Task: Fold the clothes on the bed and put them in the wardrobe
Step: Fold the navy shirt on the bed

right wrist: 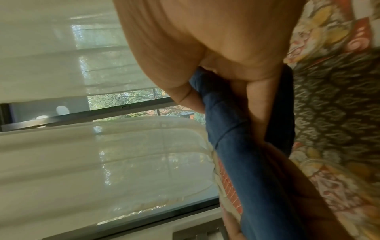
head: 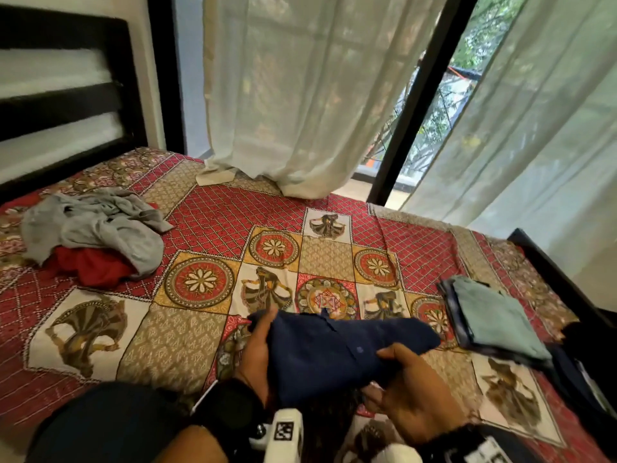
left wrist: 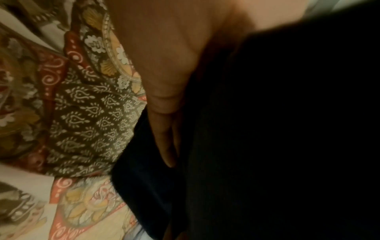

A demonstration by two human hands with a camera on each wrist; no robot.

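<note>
Navy garment (head: 337,349) pinched between fingers (right wrist: 261,104)

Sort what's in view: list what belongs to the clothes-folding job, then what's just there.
Job: navy blue garment gripped by left hand and right hand; crumpled grey garment; red garment; folded stack topped with teal cloth.
Just there: patterned red bedspread; sheer white curtains; black headboard.

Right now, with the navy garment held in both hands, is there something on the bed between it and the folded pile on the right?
Nothing visible does. The navy garment is held by the left hand and right hand; only bare bedspread lies between it and the folded pile.
</note>
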